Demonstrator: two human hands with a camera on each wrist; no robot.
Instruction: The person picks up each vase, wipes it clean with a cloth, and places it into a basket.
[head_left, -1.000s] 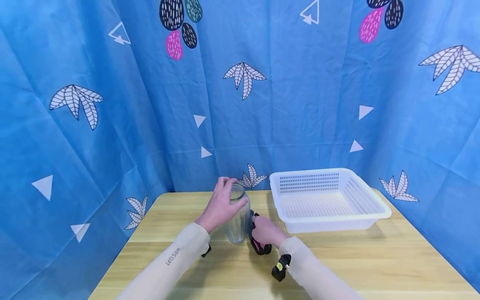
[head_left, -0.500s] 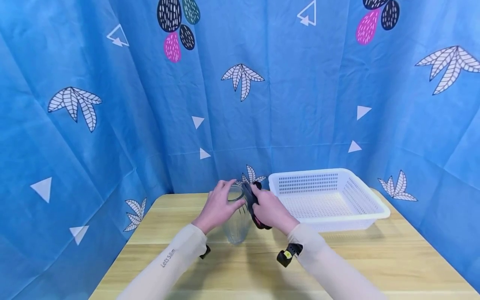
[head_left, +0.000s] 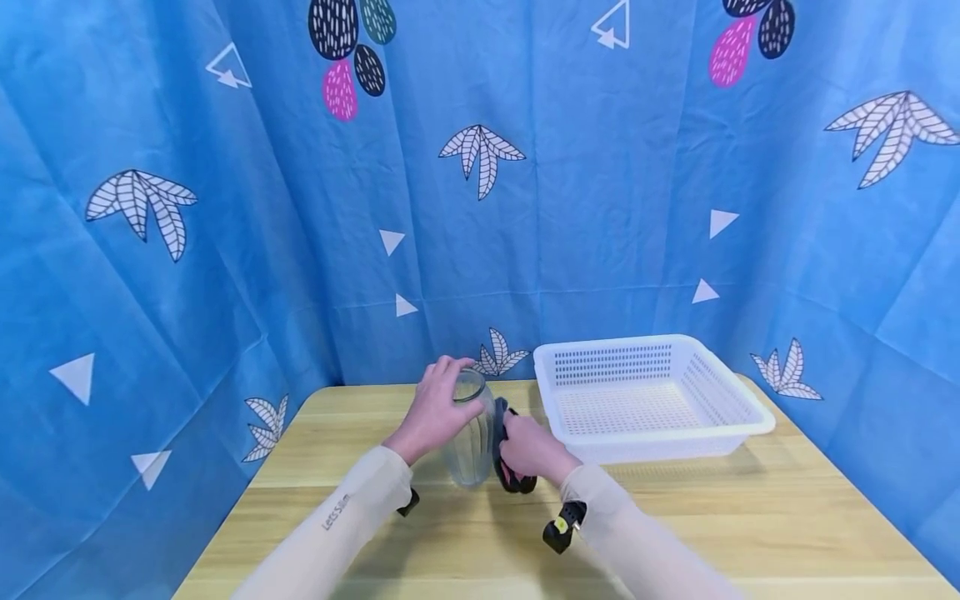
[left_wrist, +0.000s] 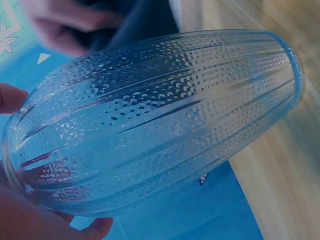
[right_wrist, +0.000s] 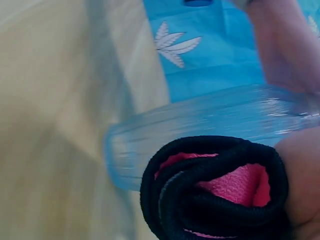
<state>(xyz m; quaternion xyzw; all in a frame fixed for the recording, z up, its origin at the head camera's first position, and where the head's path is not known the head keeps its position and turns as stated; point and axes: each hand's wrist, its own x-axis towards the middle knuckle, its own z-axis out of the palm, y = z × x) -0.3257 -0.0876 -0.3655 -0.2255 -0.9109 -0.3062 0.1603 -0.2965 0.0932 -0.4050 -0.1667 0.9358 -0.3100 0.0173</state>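
A clear ribbed glass vase (head_left: 470, 450) stands upright on the table, its dimpled side filling the left wrist view (left_wrist: 165, 115). My left hand (head_left: 438, 408) grips it around the rim, fingers and thumb on either side. On the vase's right side, my right hand (head_left: 531, 450) holds a folded dark cloth (head_left: 500, 450) with a pink inner face, up against or very near the glass. In the right wrist view the rolled end of the cloth (right_wrist: 215, 187) shows black edging and pink inside, with the vase (right_wrist: 195, 120) behind it.
A white perforated plastic basket (head_left: 652, 434) stands at the back right of the wooden table (head_left: 675, 533), beyond my right hand. A blue patterned curtain (head_left: 480, 250) hangs behind the table and along both sides.
My right hand and the cloth rose along the vase toward its rim, then came back down beside its side. My left hand has kept its grip near the rim.
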